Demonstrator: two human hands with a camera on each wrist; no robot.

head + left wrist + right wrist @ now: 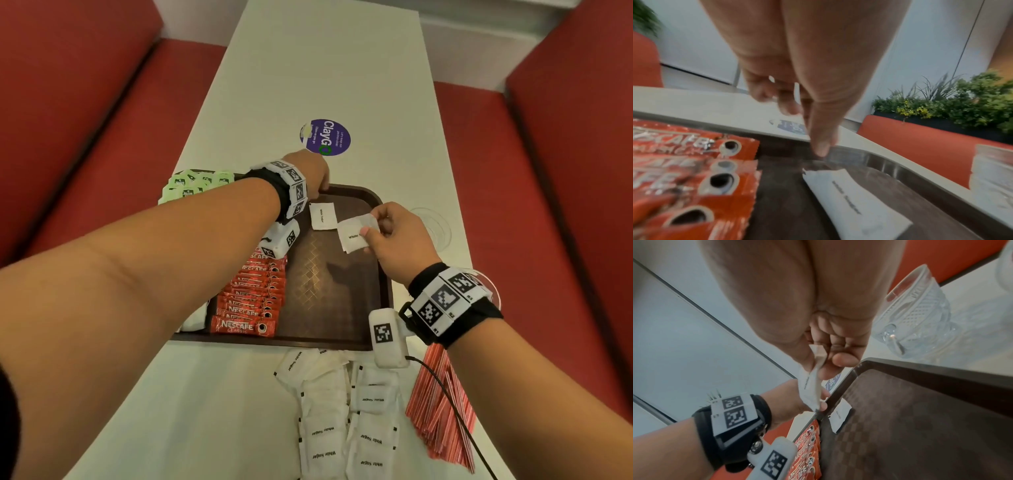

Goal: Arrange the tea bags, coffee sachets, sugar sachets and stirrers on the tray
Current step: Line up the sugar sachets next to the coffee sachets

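A brown tray (329, 291) lies on the white table. A column of red Nescafe sachets (250, 298) fills its left side, and green tea bags (195, 185) sit at its far left corner. One white sugar sachet (322, 216) lies flat near the far rim. My left hand (320, 186) holds the far rim (879, 162), thumb inside and fingers curled outside. My right hand (371, 228) pinches a second sugar sachet (354, 236) by one edge, above the tray's far right part. The held sachet (809, 391) hangs down from thumb and forefinger.
A heap of white sugar sachets (329, 411) lies on the table in front of the tray. A bundle of red striped stirrers (445, 404) lies to their right. Clear glass cups (916, 318) stand right of the tray. Red bench seats (85, 137) flank the table.
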